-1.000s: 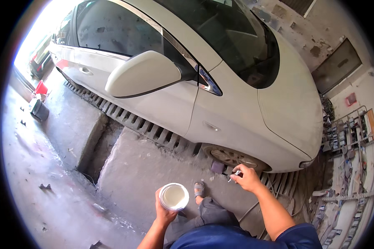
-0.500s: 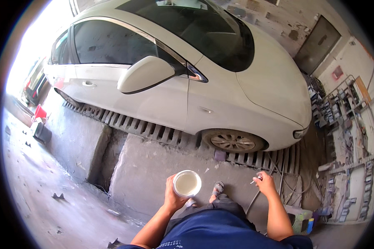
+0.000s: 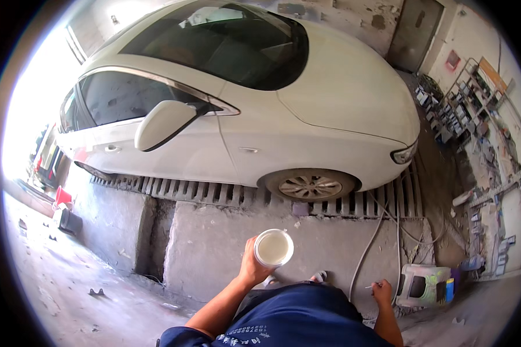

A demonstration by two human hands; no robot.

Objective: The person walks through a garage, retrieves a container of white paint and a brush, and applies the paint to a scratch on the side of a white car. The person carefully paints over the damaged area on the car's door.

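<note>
My left hand (image 3: 253, 263) is closed round a whitish, see-through tub (image 3: 273, 248) with an open round top. Pale cream stuff shows inside it, in front of my body. Lower and off to the right, my right hand (image 3: 381, 291) pinches a small thin whitish stick (image 3: 369, 287); its kind is too small to tell. Ahead of both hands stands a white car (image 3: 231, 139), its side turned to me. Its front wheel (image 3: 310, 185) is beyond the tub, and the wing mirror (image 3: 167, 124) sticks out toward me. Neither hand touches the car.
A slotted floor grate (image 3: 200, 192) runs under the car. A gap (image 3: 160, 237) splits the raised concrete slab (image 3: 214, 231). Hoses (image 3: 363, 254) lie right of my feet, near a pale plastic box (image 3: 424, 286). A black bucket (image 3: 68, 221) stands far left; loaded shelves (image 3: 474, 110) line the right wall.
The view has shifted, so the car sits further left in it. My right hand is lower, nearer my body, still pinching the stick. The tub stays upright in my left hand.
</note>
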